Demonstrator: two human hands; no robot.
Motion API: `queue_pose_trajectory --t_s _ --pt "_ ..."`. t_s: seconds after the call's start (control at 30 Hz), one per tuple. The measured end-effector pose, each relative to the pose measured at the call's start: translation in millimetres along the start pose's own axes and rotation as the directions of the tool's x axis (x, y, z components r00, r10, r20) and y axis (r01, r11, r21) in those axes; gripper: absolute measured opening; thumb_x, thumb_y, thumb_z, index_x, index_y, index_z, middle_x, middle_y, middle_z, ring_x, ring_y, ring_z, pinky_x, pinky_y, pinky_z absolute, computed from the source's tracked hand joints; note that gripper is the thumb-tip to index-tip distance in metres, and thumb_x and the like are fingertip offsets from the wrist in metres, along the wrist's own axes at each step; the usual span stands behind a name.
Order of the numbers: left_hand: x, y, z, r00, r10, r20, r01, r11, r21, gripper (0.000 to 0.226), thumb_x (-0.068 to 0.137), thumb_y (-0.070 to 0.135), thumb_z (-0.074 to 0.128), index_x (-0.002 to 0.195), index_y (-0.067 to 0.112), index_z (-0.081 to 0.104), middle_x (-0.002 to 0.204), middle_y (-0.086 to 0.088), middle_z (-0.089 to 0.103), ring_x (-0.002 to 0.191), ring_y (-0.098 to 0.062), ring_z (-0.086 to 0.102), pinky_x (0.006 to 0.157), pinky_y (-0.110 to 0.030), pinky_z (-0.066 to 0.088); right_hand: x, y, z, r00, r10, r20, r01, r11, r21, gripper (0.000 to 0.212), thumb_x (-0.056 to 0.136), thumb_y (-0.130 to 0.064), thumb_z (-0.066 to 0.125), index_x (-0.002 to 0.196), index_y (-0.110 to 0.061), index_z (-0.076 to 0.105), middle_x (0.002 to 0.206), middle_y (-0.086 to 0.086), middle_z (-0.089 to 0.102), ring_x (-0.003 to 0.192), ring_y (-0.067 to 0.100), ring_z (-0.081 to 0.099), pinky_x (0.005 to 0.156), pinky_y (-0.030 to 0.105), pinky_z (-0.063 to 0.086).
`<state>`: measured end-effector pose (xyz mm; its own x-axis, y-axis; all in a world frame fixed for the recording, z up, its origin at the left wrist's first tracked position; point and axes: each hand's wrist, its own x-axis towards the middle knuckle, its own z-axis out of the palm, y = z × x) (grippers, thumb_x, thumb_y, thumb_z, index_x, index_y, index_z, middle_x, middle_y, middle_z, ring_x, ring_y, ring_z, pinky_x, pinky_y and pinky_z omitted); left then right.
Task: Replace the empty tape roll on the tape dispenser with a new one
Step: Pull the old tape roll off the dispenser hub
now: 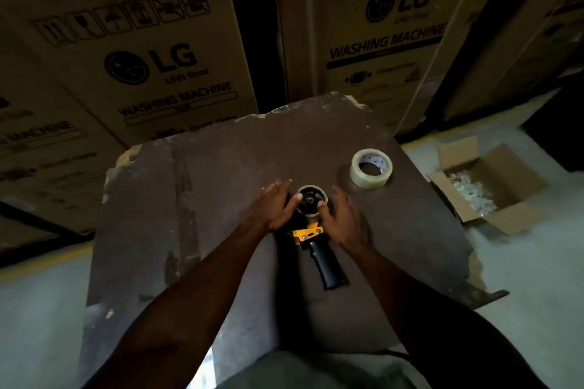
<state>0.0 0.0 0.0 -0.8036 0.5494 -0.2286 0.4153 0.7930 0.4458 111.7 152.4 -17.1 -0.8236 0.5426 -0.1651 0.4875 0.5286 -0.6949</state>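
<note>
A yellow and black tape dispenser (319,249) lies on the brown table (221,167), its black handle pointing toward me. An empty cardboard roll core (311,191) sits around its black hub. My left hand (273,207) grips the core's left side, thumb on the rim. My right hand (343,221) holds the core's right side, fingertips on the rim. A full roll of clear tape (371,169) lies flat on the table, to the right of and beyond the dispenser, apart from both hands.
Large cardboard washing machine boxes (151,66) stand close behind the table. An open cardboard box (483,186) with white bits inside sits on the floor to the right. The table edges are chipped and ragged.
</note>
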Motion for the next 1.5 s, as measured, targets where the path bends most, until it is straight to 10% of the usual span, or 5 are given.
queue_pose_trajectory --t_s 0.47,1.5 --pt "48.9 -2.4 -1.3 0.963 0.021 0.269 0.004 0.996 -0.093 0.033 0.096 0.041 0.055 0.105 0.014 0.071 0.099 -0.012 0.074 0.088 -0.025 0.066 0.074 -0.034 0.049 29.0 8.4 3.5 0.968 0.100 0.228 -0.132 0.983 0.129 0.038 0.089 -0.040 0.065 0.124 -0.026 0.067 0.116 0.002 0.076 0.109 0.025 0.070 0.096 0.045 0.055" --pt "52.0 -4.8 9.4 0.973 -0.062 0.223 0.104 0.978 -0.181 0.028 0.090 0.041 0.059 0.104 0.020 0.071 0.105 -0.005 0.074 0.104 -0.026 0.066 0.098 -0.048 0.047 45.6 8.8 18.0 0.949 0.247 0.196 -0.300 0.897 0.323 0.031 0.085 -0.016 0.071 0.115 -0.019 0.072 0.105 0.011 0.078 0.102 0.031 0.073 0.093 0.050 0.057"
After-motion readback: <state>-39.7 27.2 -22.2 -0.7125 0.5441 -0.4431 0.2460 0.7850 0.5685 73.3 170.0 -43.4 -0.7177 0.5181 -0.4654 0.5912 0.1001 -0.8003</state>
